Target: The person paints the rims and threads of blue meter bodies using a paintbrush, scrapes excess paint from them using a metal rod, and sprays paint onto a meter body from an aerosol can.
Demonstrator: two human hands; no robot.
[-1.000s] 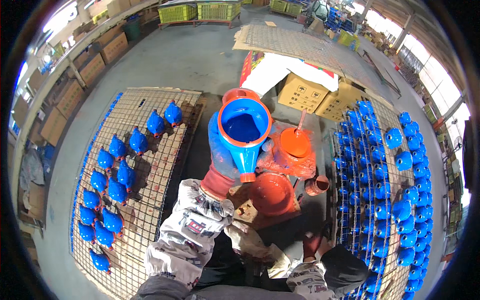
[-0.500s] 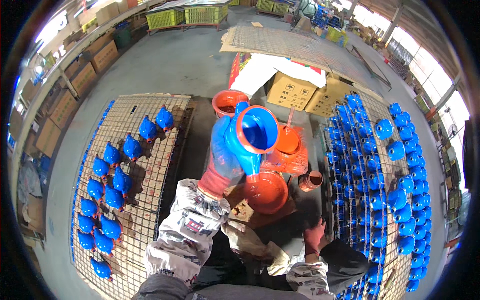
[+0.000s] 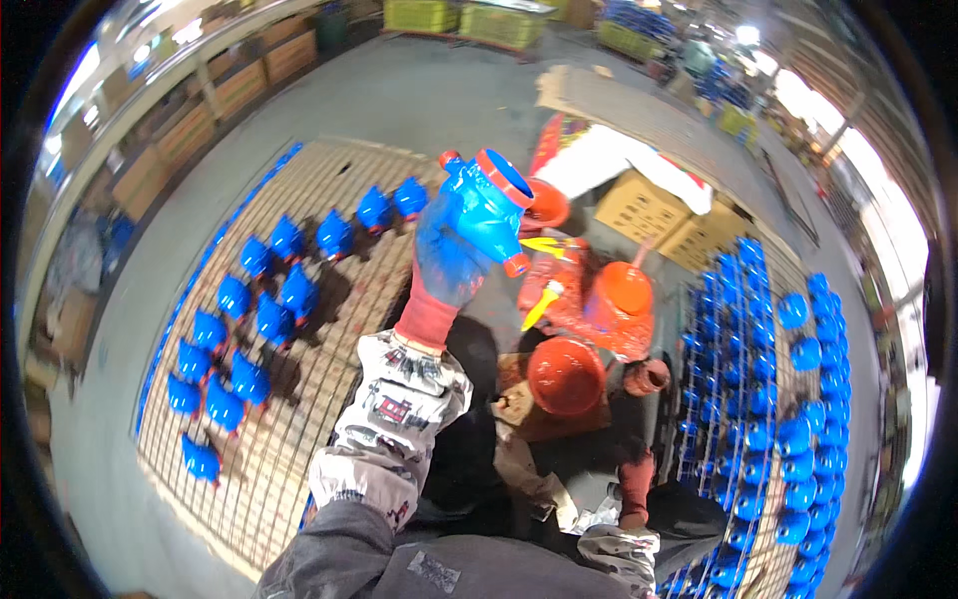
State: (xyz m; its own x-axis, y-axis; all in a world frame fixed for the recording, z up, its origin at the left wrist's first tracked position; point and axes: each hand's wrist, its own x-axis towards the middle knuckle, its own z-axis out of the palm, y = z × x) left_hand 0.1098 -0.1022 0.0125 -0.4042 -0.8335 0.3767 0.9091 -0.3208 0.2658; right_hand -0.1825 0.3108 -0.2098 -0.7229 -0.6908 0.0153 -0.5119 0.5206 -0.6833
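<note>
From my remote seat, the head camera, the only view, looks down on two gloved hands. The left hand (image 3: 449,255), its glove smeared blue above a red cuff, is raised near the middle, gripping a glossy blue hollow piece (image 3: 467,208) from below and the left; I cannot make out each finger, but they are closed about its body. The piece is tilted, its wide red-rimmed mouth facing up and right, a narrow red-tipped neck pointing down and right, a small red-tipped knob at upper left. The right hand (image 3: 632,437) is low at right, dark in shadow above its red cuff, near a small reddish-brown can (image 3: 647,377); I cannot tell how its fingers stand. Just right of the held piece is a red bowl (image 3: 547,203), partly hidden. Below lie two yellow objects, then a red basin (image 3: 567,374), with a bucket of orange-red paint (image 3: 625,290) to its upper right. On the left, similar blue pieces (image 3: 273,319) stand on a wire-mesh panel (image 3: 261,499); on the right, many more (image 3: 795,436) fill mesh racks in rows.
</note>
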